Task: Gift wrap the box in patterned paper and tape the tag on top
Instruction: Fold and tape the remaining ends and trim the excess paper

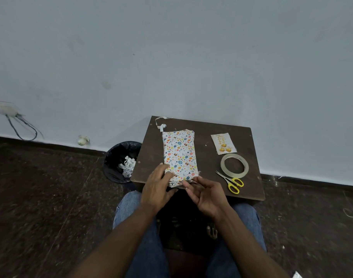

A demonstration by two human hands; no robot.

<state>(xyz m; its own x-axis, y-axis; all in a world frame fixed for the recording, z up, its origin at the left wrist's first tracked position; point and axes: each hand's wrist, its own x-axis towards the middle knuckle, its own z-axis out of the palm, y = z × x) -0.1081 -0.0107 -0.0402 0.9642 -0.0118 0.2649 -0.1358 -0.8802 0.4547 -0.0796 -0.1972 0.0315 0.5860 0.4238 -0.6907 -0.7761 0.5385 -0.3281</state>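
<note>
Box: the wrapped box (179,155) lay on the table (211,173), left of centre.
Bin: the black-lined bin (119,157), left of the table, held paper scraps (128,166).
Left hand: the left hand (157,185) pressed flat, fingers relaxed, on the box's near corner.
Right hand: the right hand (207,195) pinched the near paper flap (188,181).

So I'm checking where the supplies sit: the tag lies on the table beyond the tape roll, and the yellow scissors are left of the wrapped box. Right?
Not quite. The head view shows the yellow scissors right of the wrapped box, just in front of the tape roll. The tag does lie on the table beyond the roll.
</note>
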